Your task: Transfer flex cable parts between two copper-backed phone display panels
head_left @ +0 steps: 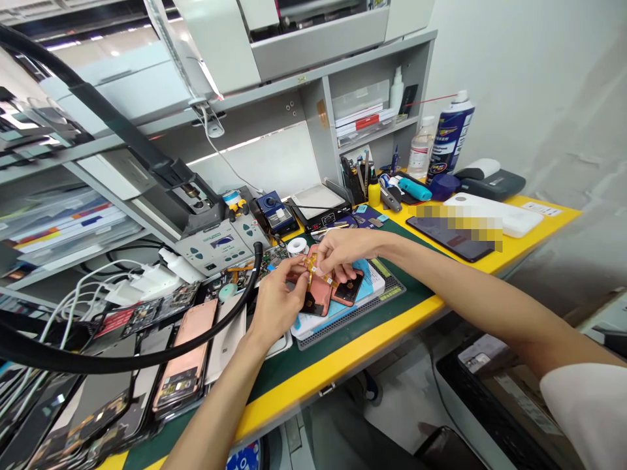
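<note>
Both hands meet over the pink phone parts in the middle of the bench. My left hand [281, 297] pinches the left side of a thin orange-yellow flex strip [312, 262]. From the right, my right hand [339, 253] has its thumb and index finger closed on the same strip. Beneath them lie a pink phone back [321, 294] and, to its right, a pink-edged part with a dark face [349, 289]. These rest on a blue-and-white box [373, 282] atop a grey perforated mat [353, 318].
Stacked phone parts [189, 349] fill the left side, with a black hose [147, 362] arching over them. Behind stand a soldering station [223, 245], a white tape roll [296, 246] and a yellow bottle [373, 192]. A dark phone [448, 237] and spray can [449, 138] are at right.
</note>
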The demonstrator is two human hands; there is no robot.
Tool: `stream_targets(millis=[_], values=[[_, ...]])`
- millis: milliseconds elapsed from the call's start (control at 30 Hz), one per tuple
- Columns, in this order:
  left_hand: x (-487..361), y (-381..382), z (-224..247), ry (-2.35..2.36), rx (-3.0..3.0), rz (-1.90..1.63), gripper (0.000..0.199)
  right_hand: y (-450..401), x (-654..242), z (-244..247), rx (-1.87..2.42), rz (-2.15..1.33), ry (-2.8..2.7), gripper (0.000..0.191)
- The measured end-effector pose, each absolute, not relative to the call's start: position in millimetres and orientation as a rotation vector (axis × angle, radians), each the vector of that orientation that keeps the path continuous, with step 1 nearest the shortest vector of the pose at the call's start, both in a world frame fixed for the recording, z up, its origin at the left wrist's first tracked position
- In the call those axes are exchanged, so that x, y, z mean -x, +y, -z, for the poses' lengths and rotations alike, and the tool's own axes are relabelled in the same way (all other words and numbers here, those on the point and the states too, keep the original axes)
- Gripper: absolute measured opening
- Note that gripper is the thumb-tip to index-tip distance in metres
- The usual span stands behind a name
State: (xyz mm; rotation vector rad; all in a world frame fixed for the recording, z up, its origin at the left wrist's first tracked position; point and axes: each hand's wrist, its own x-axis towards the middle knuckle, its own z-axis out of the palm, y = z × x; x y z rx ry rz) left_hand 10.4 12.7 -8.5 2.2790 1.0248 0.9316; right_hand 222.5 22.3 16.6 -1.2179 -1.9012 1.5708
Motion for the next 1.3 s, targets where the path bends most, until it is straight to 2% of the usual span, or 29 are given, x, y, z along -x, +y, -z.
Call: stream_targets(millis=[633,867,1100,1300], values=[[-8.6,18.1,11.2,0.968,-2.142,-0.897,0.030,22.5,-222.1,-14.6,1.245,-1.470,-1.967,0.026],[-6.9,18.1,10.3,0.946,-2.159,-0.844,0.019,22.3,-221.8,-14.3,1.230,-1.482,-1.937,0.023],[-5.7,18.5,10.6,0.887,-2.168,-0.776,0.040,20.1,-223.0,-17.8,1.204,-1.498,-1.958,0.021],[-6.1,17.8,10.4,0.886,-2.164,-0.778,0.042,20.4,-223.4,-18.7,1.216,-1.498,-1.949,0.019]])
